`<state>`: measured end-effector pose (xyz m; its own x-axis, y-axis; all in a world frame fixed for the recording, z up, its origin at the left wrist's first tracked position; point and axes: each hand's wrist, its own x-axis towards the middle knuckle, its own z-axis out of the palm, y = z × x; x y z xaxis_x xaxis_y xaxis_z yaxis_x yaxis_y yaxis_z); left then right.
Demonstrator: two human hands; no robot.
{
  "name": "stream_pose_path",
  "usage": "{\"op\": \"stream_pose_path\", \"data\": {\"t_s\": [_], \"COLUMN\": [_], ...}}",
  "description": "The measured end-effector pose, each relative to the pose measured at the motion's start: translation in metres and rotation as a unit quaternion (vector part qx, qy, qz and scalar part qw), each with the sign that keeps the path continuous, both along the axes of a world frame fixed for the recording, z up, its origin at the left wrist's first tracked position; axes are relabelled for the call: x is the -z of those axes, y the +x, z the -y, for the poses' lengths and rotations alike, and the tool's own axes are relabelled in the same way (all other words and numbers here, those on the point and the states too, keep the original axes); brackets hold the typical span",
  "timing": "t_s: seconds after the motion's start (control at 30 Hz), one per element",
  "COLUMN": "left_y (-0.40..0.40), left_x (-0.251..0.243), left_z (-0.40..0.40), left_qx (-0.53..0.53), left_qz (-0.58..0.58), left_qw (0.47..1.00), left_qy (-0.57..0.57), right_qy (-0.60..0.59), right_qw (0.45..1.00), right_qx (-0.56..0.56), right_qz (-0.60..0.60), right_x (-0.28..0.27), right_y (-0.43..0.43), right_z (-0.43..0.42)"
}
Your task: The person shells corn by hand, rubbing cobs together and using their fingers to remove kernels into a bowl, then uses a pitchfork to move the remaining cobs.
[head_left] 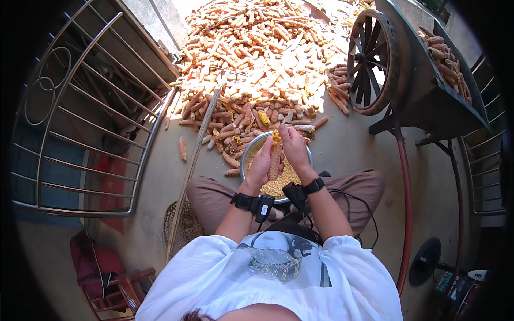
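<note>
My left hand (pixel 262 162) is closed around a corn cob (pixel 275 160), which is mostly bare of kernels with some yellow ones at its far end. At that far end my right hand (pixel 294 147) has its thumb and fingers against the kernels; whether it also grips the cob is hard to see. Both hands are over a round metal basin (pixel 309 159) between my crossed legs, with loose yellow kernels (pixel 277 188) inside. Just beyond the basin, a cob with yellow kernels (pixel 264 117) lies on the heap of cobs (pixel 245 52).
A long wooden-handled rake (pixel 196 148) lies along my left, over a woven basket (pixel 182 224). On the right stands a hand-cranked machine with a spoked wheel (pixel 369 62) and a hopper of cobs (pixel 449 68). Metal railings (pixel 90 160) are at left; straps and cables hang from my wrists.
</note>
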<state>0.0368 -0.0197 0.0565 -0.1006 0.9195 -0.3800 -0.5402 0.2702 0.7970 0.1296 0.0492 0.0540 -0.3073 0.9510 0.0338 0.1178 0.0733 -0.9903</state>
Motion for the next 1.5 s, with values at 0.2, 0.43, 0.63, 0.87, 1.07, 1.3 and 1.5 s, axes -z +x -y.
{"op": "stream_pose_path", "data": {"t_s": [0.2, 0.43, 0.63, 0.87, 1.07, 1.3, 1.5], "left_y": [0.004, -0.006, -0.013, -0.021, -0.023, -0.011, -0.008], "left_x": [0.013, 0.031, 0.047, 0.05, 0.06, 0.095, 0.09], "left_z": [0.019, 0.041, 0.039, 0.043, 0.044, 0.036, 0.041], "left_qx": [-0.004, 0.004, -0.033, -0.014, -0.043, -0.082, -0.077], "left_qz": [-0.05, 0.011, -0.057, 0.018, -0.037, -0.173, -0.287], "left_qw": [0.999, 0.997, 0.995, 0.995, 0.994, 0.98, 0.953], "left_qy": [-0.017, -0.071, -0.072, -0.097, -0.09, -0.053, -0.052], "right_qy": [0.079, 0.07, -0.093, -0.082, -0.128, -0.029, 0.014], "right_qw": [0.989, 0.995, 0.993, 0.994, 0.988, 0.977, 0.987], "right_qx": [0.011, 0.015, -0.042, -0.049, -0.078, -0.006, -0.026], "right_qz": [0.127, 0.074, -0.063, -0.045, -0.027, 0.21, 0.157], "right_x": [0.016, 0.049, 0.057, 0.079, 0.094, 0.082, 0.091], "right_y": [-0.008, -0.012, -0.017, -0.026, -0.026, -0.033, -0.03], "right_z": [0.024, 0.047, 0.05, 0.052, 0.041, 0.052, 0.051]}}
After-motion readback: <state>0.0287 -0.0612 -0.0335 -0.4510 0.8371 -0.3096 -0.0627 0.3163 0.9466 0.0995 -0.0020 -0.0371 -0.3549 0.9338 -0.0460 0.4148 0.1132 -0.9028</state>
